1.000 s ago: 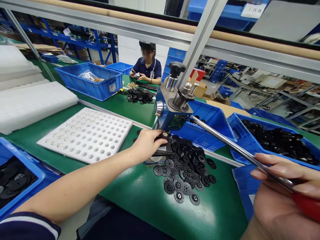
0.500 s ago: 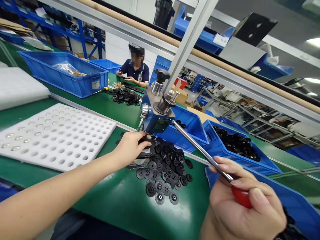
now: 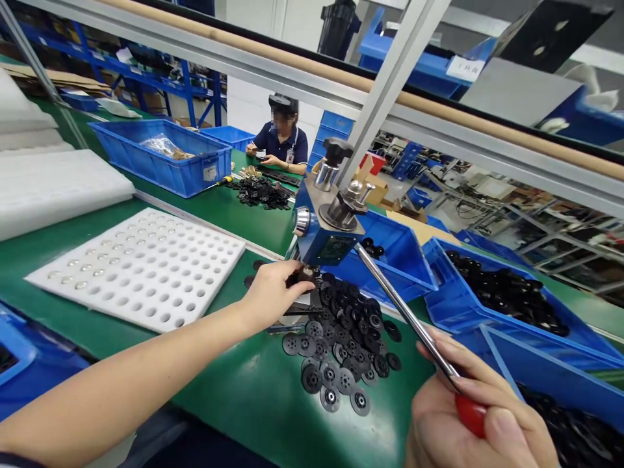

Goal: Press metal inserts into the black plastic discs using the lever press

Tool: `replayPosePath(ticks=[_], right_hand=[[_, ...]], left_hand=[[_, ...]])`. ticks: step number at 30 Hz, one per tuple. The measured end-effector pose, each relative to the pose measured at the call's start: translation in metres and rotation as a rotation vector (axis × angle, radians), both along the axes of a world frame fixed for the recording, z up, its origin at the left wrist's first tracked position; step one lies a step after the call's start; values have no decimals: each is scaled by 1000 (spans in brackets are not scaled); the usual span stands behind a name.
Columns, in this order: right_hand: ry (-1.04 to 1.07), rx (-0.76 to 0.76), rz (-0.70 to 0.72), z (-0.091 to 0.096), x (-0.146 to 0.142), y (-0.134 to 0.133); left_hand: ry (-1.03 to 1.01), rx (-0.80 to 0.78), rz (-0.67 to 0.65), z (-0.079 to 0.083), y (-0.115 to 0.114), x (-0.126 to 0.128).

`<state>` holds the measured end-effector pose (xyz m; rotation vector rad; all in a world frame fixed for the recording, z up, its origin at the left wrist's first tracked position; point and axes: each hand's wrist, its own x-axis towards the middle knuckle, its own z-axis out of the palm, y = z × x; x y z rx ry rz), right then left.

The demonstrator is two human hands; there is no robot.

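A blue hand press [image 3: 324, 234] stands on the green bench. Its steel lever [image 3: 400, 311] slopes down towards me and ends in a red grip [image 3: 468, 414]. My right hand [image 3: 480, 416] is closed round that red grip, low at the right. My left hand [image 3: 273, 292] reaches under the press head, fingers pinched on a small black part at the press base. A heap of black round discs [image 3: 348, 338] lies just right of that hand.
A white foam tray with holes [image 3: 146, 266] lies to the left, with white foam sheets [image 3: 53, 188] behind it. Blue bins with black discs [image 3: 502, 292] stand on the right. Another blue bin [image 3: 160, 156] is at the back left. A seated person [image 3: 283, 140] works at the far end.
My right hand has pulled the lever grip down and closer to me. My left hand stays at the press base. The view has shifted a little.
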<state>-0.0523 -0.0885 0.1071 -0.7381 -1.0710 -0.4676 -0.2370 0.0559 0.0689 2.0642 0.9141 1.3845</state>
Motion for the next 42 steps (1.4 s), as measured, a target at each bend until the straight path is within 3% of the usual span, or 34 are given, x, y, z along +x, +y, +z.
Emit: replayPosePath(ticks=[7,11,15,18,22,28,37,42], right_hand=[[-33,227,-173,6,0,17],[73,126,-249,10,-1,13],[97,77,-308,-3,-2,6],[71,98,-252,-15,-1,4],[20,74,-133,-28,-1,7],[5,35,-119,-39,-1,10],[128,-227,-131,-26,0,-5],[118,-278,-194,-44,16,-6]], left_hand=[[-8,-25,1,0,-2,7],[-14,-88,6,-1,-1,6],[-25,-84,-20,-8,1,6],[-33,-64,-5,-11,2,6],[-71,-96,-22,-3,-3,2],[-21,-118,-57,3,-2,3],[-10,-78,-4,3,1,11],[-21,-44,-26,-1,4,13]])
